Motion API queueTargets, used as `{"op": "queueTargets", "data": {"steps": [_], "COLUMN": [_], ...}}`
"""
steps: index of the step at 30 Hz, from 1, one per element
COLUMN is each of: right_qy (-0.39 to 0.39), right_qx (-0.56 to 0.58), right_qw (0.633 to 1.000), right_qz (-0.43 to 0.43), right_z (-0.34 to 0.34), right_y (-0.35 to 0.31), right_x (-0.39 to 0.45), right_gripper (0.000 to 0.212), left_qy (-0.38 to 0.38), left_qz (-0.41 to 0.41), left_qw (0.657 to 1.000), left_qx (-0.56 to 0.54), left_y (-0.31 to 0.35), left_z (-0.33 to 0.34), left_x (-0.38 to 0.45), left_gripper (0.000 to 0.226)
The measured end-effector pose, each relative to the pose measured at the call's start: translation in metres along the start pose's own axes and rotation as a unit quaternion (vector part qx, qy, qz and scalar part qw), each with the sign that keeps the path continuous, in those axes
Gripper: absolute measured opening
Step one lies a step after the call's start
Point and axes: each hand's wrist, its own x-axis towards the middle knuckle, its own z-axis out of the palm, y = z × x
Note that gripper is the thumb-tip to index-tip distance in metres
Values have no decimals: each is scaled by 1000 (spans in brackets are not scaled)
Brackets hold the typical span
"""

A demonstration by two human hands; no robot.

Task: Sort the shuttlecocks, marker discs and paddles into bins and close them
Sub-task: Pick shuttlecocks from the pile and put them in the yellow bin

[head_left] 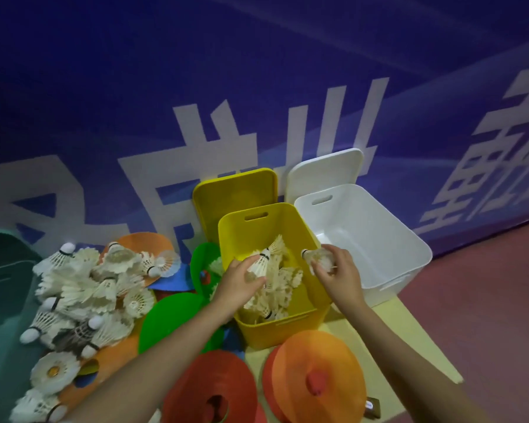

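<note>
Shuttlecocks (83,288) lie heaped at the left of the frame, over orange and green marker discs (174,319), and more fill the yellow bin (306,326) at centre. The left hand (240,282) reaches into that bin, fingers curled round one shuttlecock (261,262) with its cork pointing up. The right hand (338,274), just over the bin's right rim, pinches another shuttlecock (318,257) between fingers and thumb. An open white bin (409,254) stands touching the yellow one on the right. Their lids, yellow lid (235,193) and white lid (327,169), lean against the blue wall (257,71) behind.
</note>
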Motion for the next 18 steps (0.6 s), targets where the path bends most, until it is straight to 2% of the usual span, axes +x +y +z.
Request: {"op": "queueTargets", "data": {"steps": [4, 7, 12, 18], "right_qy": [-18, -24, -40, -22], "right_qx": [-53, -76, -84, -63], "right_qw": [996, 993, 989, 992], "right_qz": [-68, -87, -111, -109], "right_z": [7, 10, 12, 13], "right_y": [4, 7, 10, 12], "right_x": [-2, -3, -1, 0], "right_gripper": [44, 47, 49, 47], "left_qy": [-34, -48, -94, -130], "left_qz": [-11, -49, -132, -135], "left_qw": [988, 975, 967, 953], "left_qx": [152, 213, 196, 238], "left_y": [-2, -14, -35, -48], "left_z": [4, 10, 31, 48], "left_x": [43, 70, 91, 91], "left_gripper": [60, 59, 59, 47]}}
